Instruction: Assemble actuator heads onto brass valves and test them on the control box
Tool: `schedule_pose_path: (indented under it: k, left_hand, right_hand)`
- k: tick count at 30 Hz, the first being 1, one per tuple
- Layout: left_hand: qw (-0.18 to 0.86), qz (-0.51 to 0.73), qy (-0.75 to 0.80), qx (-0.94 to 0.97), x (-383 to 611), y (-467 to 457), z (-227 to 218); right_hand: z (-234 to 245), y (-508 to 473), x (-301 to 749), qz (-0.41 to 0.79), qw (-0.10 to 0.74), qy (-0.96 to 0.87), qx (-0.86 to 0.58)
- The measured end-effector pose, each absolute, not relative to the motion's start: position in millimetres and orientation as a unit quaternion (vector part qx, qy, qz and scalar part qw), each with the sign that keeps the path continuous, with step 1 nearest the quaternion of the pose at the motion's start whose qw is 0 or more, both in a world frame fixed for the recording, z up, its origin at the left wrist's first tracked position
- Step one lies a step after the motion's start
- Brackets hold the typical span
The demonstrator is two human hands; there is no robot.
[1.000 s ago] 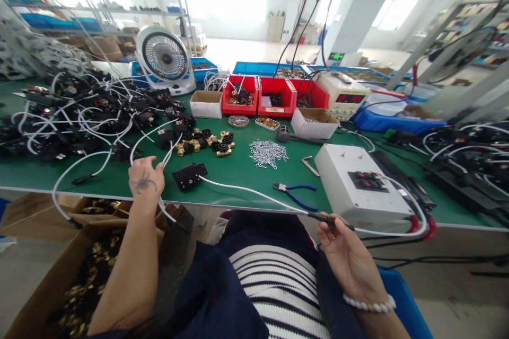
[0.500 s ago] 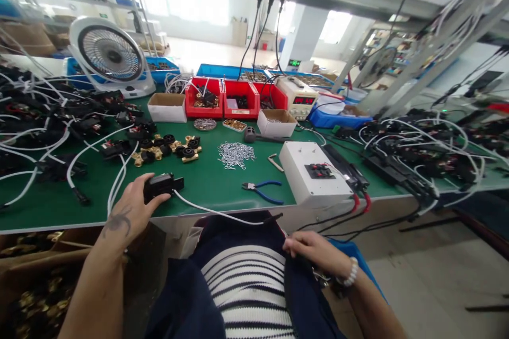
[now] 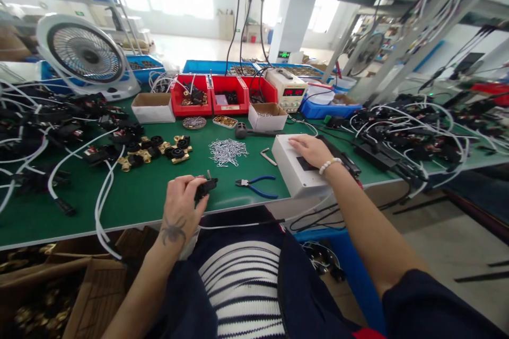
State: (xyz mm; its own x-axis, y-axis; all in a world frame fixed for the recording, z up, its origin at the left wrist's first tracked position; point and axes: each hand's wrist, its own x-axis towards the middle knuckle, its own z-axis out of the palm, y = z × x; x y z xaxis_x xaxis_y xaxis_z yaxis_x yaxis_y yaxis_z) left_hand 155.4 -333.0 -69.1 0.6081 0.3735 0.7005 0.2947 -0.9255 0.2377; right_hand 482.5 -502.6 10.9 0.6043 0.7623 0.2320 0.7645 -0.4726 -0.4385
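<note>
A small black plastic housing [image 3: 207, 188] is gripped in my left hand [image 3: 182, 198], just above the near edge of the green bench. From it a white cable [image 3: 238, 224] runs to the right across my lap, with a dark sleeve along it. My right hand [image 3: 312, 151] lies over the top of a white box [image 3: 289, 169], fingers stretched toward its far left part; it covers much of the box's black terminal block. Between the hands are blue-handled cutters [image 3: 260, 186]. A loose pile of small metal hooks [image 3: 227, 152] lies behind them, beside a hex key [image 3: 268, 157].
Brass fittings with black knobs [image 3: 157, 151] lie left of the hooks. Cabled black housings crowd both sides of the bench [image 3: 131, 212]. Red bins [image 3: 191, 108], white cartons [image 3: 153, 111] and a power supply [image 3: 288, 90] line the back. A fan [image 3: 89, 55] stands at back left.
My left hand has moved right with the black housing, which is now turned. My right hand has risen from my lap onto the white box. The view has shifted slightly.
</note>
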Motion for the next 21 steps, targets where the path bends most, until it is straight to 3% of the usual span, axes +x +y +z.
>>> schedule_pose_path:
  k: [10,12,14,17,19,21]
  left_hand:
    - [0.07,0.508,0.089,0.854,170.7,-376.3,-59.9]
    - [0.07,0.531,0.077,0.841,167.7,-382.8,-49.1]
    - [0.073,0.557,0.07,0.825,164.8,-390.8,-37.1]
    - [0.087,0.589,0.068,0.8,162.5,-405.6,-20.9]
    - [0.103,0.587,0.057,0.801,161.4,-415.7,-12.7]
    - [0.137,0.554,0.01,0.821,158.9,-423.6,-6.8]
  right_hand:
    - [10.2,-501.2,481.3,-0.064,0.279,-0.403,-0.869]
    - [17.2,-507.6,459.8,-0.101,0.337,-0.408,-0.842]
    - [20.7,-516.5,421.6,-0.088,0.456,-0.419,-0.78]
    - [11.9,-525.6,346.7,0.168,0.621,-0.425,-0.637]
    - [-0.7,-525.7,301.7,0.351,0.686,-0.381,-0.512]
    - [-11.6,-523.0,271.4,0.444,0.732,-0.304,-0.418]
